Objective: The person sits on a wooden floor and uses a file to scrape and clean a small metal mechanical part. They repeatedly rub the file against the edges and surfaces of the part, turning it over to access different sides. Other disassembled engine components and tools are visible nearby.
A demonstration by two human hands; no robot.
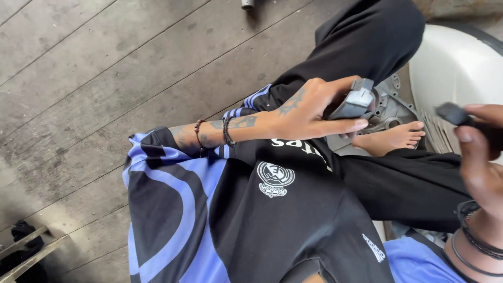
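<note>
Gripping grey metal part [356, 102], left hand [309, 112] closed; right hand [479, 157] pinching dark tool [451, 112] (bare foot [390, 139] beneath).

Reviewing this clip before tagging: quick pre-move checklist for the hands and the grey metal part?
1. Left hand grips grey metal part: ok.
2. Right hand holds dark tool: ok, type cannot tell.
3. Tool clear of part: ok, apart.
4. Bare foot clear of casting: not ok, right beside it.
5. Casting steady on floor: cannot tell.
</note>
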